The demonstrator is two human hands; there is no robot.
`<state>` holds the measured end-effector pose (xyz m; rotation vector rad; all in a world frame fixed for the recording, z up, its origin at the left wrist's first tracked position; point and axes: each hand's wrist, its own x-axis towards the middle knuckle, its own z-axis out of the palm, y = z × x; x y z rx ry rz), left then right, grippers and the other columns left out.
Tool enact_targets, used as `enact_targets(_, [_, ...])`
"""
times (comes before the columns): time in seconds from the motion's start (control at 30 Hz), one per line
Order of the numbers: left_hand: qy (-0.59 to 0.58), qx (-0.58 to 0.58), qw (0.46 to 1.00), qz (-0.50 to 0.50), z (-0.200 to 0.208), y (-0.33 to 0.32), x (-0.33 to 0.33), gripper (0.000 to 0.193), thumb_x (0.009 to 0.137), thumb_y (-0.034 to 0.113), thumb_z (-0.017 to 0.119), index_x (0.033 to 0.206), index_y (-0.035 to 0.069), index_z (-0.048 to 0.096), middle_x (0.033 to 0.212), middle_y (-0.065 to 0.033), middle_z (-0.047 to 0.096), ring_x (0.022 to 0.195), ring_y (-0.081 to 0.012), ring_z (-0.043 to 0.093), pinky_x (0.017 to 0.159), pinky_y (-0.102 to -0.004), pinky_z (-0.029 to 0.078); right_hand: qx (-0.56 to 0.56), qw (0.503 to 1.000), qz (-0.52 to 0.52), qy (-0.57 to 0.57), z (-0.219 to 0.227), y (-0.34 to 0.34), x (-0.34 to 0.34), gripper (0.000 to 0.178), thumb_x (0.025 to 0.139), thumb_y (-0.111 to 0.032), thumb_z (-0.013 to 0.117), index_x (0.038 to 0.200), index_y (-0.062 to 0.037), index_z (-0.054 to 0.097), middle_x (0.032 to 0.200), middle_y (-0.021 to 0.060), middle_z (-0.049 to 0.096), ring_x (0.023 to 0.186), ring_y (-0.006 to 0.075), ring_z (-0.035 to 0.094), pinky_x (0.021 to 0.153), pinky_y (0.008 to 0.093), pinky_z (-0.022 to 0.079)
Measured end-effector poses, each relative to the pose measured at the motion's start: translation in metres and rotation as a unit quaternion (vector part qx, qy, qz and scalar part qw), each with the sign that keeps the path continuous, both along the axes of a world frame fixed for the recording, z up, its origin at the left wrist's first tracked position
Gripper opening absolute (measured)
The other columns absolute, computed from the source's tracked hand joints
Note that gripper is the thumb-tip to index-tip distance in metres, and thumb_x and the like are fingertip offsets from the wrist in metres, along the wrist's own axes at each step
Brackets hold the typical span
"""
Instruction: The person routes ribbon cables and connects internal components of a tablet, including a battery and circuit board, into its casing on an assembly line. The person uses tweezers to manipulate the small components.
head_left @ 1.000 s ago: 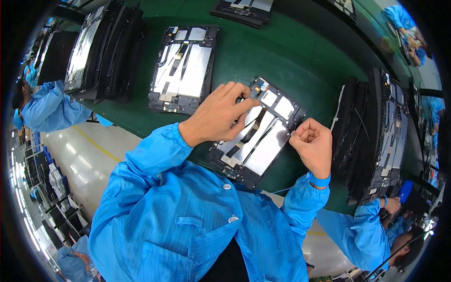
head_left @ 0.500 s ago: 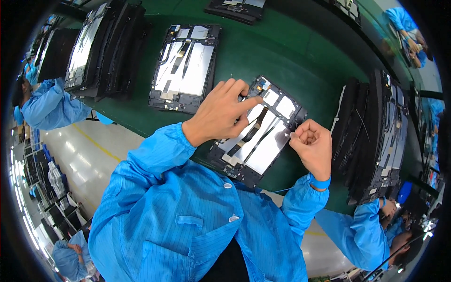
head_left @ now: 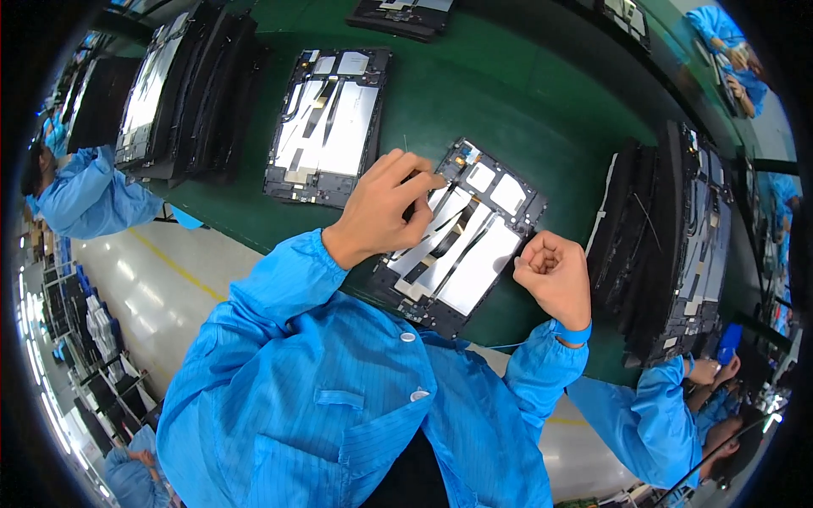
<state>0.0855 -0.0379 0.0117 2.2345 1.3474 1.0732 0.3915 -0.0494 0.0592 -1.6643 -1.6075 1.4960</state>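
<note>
A tablet without its back cover, a dark frame round silvery panels and black ribbon strips, lies tilted on the green tabletop before me. My left hand is at its upper left edge, fingers bent, thumb apart from the index finger; I see nothing held between them. Beside the tablet's right edge is my right hand, its fingers curled in and the thumb pressed to the index finger. Whatever that pinch may hold is too small to make out. A blue band circles the right wrist.
A similar opened tablet lies to the left. Stacks of tablets stand at far left and right, with more at the far edge. People in blue work clothes sit at left and right.
My left index finger has drawn back from the panels toward the tablet's left edge. My right hand has shifted slightly down and left, still pinched. The view has shifted a little.
</note>
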Motion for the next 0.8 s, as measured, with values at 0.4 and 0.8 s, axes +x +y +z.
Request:
enact_targets(0.4, [0.02,0.079,0.997,-0.012,-0.002,-0.003,-0.003,0.037,0.073,-0.007,0.065,0.106,-0.001,0.081,0.101,-0.0144,0.074,0.088,-0.0304,0.07,0.075,-0.0421,0.059,-0.003,0.997,-0.012,0.077,-0.012,0.002,0.0,0.011,0.091,-0.001,0.081,0.088,0.0016,0.071,0.063,-0.0066,0.058,0.058,-0.0011,0.044,0.054,0.0237,0.03])
enact_targets(0.8, [0.064,-0.001,0.998,-0.002,0.008,-0.008,0.003,0.034,0.086,0.0,0.071,0.12,-0.002,0.073,0.114,-0.0162,0.068,0.099,-0.0318,0.063,0.085,-0.0433,0.053,-0.079,0.988,0.05,0.122,-0.004,0.001,-0.007,0.012,0.091,-0.001,0.082,0.086,0.0003,0.071,0.064,-0.0071,0.058,0.057,-0.0022,0.045,0.052,0.0218,0.03])
